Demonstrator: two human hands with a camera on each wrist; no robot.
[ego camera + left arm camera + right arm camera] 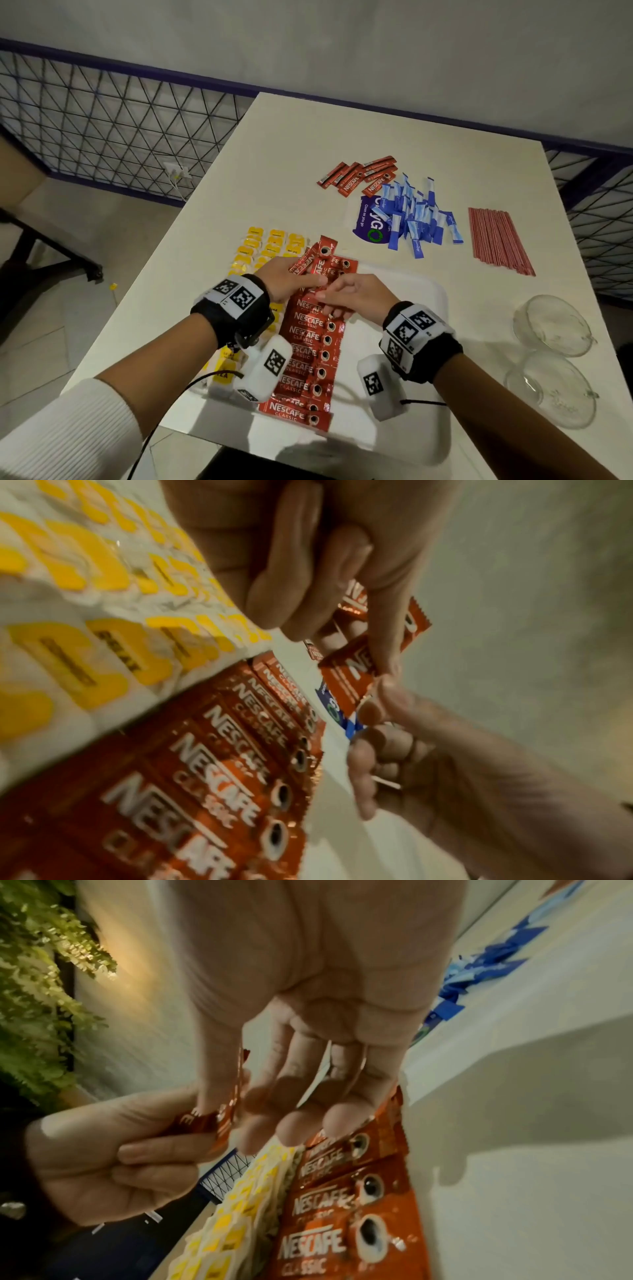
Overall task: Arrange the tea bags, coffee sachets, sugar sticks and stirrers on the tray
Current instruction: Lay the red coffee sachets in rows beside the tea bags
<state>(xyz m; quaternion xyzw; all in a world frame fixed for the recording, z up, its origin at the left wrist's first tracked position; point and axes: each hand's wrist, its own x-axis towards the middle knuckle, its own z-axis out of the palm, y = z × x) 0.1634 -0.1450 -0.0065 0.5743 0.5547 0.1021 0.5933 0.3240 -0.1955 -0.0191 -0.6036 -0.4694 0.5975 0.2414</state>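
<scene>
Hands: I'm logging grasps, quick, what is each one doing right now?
Left hand: holds a few loose coffee sachets.
Right hand: pinches one sachet of that bunch between thumb and forefinger, other fingers relaxed.

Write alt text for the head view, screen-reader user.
Left hand grips loose red coffee sachets over a sachet row on a white tray; right hand pinches one. Yellow tea bags lie left.
</scene>
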